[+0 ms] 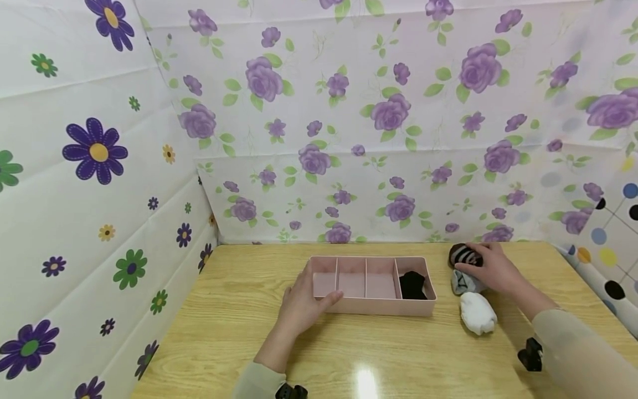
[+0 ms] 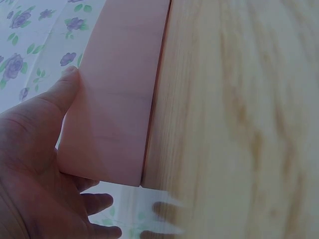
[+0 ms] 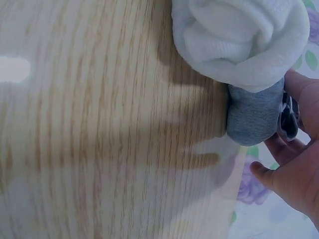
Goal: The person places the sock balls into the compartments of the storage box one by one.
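Observation:
A pink divided box [image 1: 379,306] stands on the table, with a balled black sock [image 1: 412,285] in its far-right compartment. My left hand [image 1: 304,302] holds the box's left end, thumb along the front rim and fingers at the end wall. In the left wrist view that thumb [image 2: 67,87] touches the box edge. To the right of the box, my right hand [image 1: 495,269] grips a dark striped rolled sock [image 1: 464,255], mostly hidden in the right wrist view. Nearer the front lie a grey rolled sock [image 1: 466,282] and a white rolled sock [image 1: 478,313].
The wooden table [image 1: 239,321] runs back to a flowered cloth wall [image 1: 349,183]. Another flower-printed cloth [image 1: 164,249] stands along the left side, and a dotted cloth [image 1: 613,249] on the right. Thin dividers [image 1: 366,280] split the box into several compartments.

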Motion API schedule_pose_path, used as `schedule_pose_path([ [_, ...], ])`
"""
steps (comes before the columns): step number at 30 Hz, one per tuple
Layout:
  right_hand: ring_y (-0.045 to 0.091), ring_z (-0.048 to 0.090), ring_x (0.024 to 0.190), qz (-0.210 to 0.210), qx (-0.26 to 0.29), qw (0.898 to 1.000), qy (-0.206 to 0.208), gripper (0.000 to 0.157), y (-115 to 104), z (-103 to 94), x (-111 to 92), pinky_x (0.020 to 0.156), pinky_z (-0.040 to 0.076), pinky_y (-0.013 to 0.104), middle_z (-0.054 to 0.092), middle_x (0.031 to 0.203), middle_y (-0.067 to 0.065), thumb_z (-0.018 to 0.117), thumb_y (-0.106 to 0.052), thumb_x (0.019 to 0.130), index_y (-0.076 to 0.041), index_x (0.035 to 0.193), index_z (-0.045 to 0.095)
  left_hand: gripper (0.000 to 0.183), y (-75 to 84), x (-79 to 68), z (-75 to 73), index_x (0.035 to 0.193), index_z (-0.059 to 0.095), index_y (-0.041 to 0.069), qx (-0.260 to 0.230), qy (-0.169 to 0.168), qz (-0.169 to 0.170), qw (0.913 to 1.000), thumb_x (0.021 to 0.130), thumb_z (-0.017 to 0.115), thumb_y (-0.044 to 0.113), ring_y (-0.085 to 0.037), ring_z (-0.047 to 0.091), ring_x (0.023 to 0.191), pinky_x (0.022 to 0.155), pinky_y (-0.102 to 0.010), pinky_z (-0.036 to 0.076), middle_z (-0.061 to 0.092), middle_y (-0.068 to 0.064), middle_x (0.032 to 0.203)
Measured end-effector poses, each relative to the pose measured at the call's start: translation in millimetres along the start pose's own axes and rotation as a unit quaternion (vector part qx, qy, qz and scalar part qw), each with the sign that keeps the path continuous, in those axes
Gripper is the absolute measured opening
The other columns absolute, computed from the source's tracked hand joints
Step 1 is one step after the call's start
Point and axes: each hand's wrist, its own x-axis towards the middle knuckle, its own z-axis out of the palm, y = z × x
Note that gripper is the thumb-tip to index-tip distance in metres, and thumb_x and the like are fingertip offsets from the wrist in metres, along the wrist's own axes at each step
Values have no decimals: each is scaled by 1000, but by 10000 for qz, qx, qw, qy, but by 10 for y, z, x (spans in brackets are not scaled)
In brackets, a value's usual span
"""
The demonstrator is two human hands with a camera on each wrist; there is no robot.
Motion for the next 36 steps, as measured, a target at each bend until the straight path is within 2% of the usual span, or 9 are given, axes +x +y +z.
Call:
schedule_pose_path([
  [8,70,30,146,-561,-137,9983,-7,87,-21,18,15,107,38,83,25,168,42,77,-41,106,12,164,39,118,-15,-10,2,177,14,6,22,-13,-31,10000,98,75,68,-42,36,161,125,-81,13,33,-19,177],
  [17,71,34,144,-348,-98,9991,-233,96,-67,0,-42,107,39,82,26,165,46,78,-46,104,11,167,35,115,-40,-6,1,177,15,5,41,6,-88,10000,99,78,62,-42,35,161,125,-81,12,33,-20,177],
  [22,73,28,146,-273,-137,9987,-419,102,-26,-54,-8,107,37,85,21,166,47,80,-50,101,8,169,31,116,-28,5,8,178,15,7,53,5,-92,9999,98,78,63,-41,37,160,124,-82,11,34,-19,177],
  [26,73,26,147,-377,-65,9980,-499,101,-5,-93,37,108,35,86,22,166,47,79,-52,102,5,170,32,116,-27,15,2,178,15,7,84,44,-97,9999,98,79,63,-41,37,160,124,-83,9,35,-18,177],
  [33,72,36,141,-395,32,9975,-585,94,12,-127,20,105,42,81,25,163,48,82,-38,103,9,168,32,118,-27,31,15,178,14,10,83,10,-139,9999,97,77,67,-39,36,161,125,-82,6,33,-16,178],
  [36,68,48,133,-349,45,9977,-579,96,13,-119,6,99,49,76,27,160,50,82,-39,102,11,167,33,117,-23,17,14,178,15,8,26,17,-137,9999,97,78,64,-41,36,161,124,-83,6,34,-18,177],
])
